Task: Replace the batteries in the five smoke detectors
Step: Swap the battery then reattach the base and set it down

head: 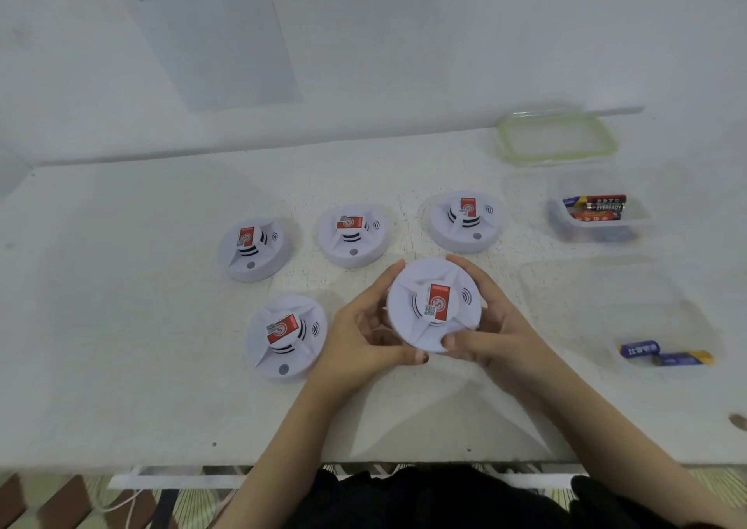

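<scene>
Head view looks down, close over table (121, 326)

five white round smoke detectors (434, 304), face-up

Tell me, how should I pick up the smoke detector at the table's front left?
Probably by its round outer rim, from above, fingers on opposite edges: the front-left smoke detector lies flat, a low disc with a raised centre. The left hand and right hand hold the fifth detector by its rim likewise.

The white table (121, 326) bears four smoke detectors (255, 249), a green-rimmed lid (557, 140), and two clear tubs (642, 223) holding batteries (594, 207).
</scene>
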The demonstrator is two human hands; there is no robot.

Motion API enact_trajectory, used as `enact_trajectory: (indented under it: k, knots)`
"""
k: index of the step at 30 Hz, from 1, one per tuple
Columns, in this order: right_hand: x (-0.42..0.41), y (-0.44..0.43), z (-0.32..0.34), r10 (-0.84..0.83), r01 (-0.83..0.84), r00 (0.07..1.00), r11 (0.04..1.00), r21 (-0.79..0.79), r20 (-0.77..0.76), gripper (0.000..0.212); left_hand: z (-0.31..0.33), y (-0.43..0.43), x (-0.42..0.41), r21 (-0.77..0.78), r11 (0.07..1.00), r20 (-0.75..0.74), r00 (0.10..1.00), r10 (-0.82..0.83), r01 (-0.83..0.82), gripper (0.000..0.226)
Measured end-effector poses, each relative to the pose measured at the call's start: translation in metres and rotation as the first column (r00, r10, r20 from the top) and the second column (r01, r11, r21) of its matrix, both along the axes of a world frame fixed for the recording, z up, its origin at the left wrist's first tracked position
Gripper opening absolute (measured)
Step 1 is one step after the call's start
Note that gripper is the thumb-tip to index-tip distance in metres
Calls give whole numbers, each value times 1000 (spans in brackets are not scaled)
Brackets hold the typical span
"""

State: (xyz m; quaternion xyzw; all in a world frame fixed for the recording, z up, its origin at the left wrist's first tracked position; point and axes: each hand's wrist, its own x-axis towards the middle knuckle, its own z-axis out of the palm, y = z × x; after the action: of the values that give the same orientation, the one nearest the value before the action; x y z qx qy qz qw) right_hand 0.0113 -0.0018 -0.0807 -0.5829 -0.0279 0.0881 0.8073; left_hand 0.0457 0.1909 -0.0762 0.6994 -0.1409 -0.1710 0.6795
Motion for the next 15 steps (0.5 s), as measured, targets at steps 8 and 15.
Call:
enact_trajectory:
  k: [8,15]
  knots:
    - [-3,0,2,4,-4,1000,1000,-20,30,81,-1,0,-1,-15,1000,1,1000,-16,16,96]
    - [-6,1,5,1,0,999,999,-45,39,82,-3,1,-2,-46,999,-7,1000,-28,27,99]
